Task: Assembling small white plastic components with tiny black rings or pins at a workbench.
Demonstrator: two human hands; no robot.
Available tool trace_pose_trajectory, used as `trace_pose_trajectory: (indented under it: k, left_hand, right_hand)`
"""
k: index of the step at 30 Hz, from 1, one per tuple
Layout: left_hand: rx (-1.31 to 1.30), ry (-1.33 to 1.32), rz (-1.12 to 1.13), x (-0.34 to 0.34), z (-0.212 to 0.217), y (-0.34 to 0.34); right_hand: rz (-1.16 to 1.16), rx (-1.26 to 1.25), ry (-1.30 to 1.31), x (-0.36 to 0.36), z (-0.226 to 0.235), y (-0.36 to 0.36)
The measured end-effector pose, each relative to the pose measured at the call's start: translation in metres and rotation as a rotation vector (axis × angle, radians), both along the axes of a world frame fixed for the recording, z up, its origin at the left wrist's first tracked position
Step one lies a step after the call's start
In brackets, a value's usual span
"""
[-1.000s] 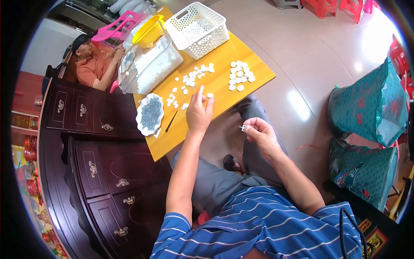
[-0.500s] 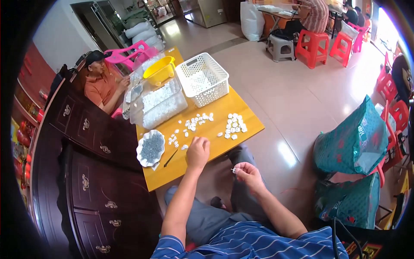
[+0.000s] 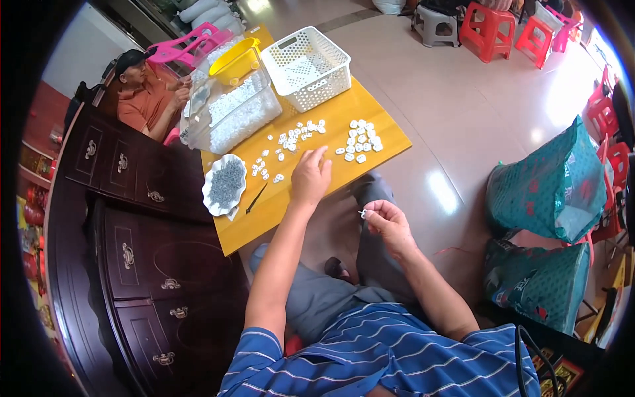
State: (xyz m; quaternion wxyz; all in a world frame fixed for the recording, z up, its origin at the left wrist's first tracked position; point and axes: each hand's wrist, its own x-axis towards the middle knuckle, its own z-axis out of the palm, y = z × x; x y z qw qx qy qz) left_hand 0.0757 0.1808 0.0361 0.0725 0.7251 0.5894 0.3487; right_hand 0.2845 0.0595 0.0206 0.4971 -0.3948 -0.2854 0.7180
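Observation:
Between the thumb and fingers of my right hand is a small white plastic piece, held off the table's near edge above my leg. My left hand reaches over the near part of the yellow wooden table, its fingers loosely apart with nothing visible in them. Just beyond it lies a loose scatter of small white pieces. To its right, several white pieces sit grouped close together. A thin black pointed tool lies left of my left hand, beside a white scalloped dish of small grey parts.
Beyond the pieces stand a clear plastic box of white parts, a yellow basin and a white perforated basket. A person in orange works at the table's left. Dark drawers flank me; teal bags stand right.
My left hand has moved slightly right toward the white pieces, its fingers loosening from a closed shape. My right hand still holds the small white piece. The view has tilted downward.

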Motion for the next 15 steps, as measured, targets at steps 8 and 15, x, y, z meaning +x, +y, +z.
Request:
trace_pose_trajectory:
  k: [8,15]
  left_hand:
    - [-0.017,0.096,-0.057,0.015,-0.002,0.02]
    - [0.043,0.136,-0.023,0.018,-0.003,0.022]
  right_hand:
    - [-0.022,-0.001,-0.012,0.002,0.0,-0.001]
    - [-0.019,0.002,-0.013,0.002,0.003,-0.001]
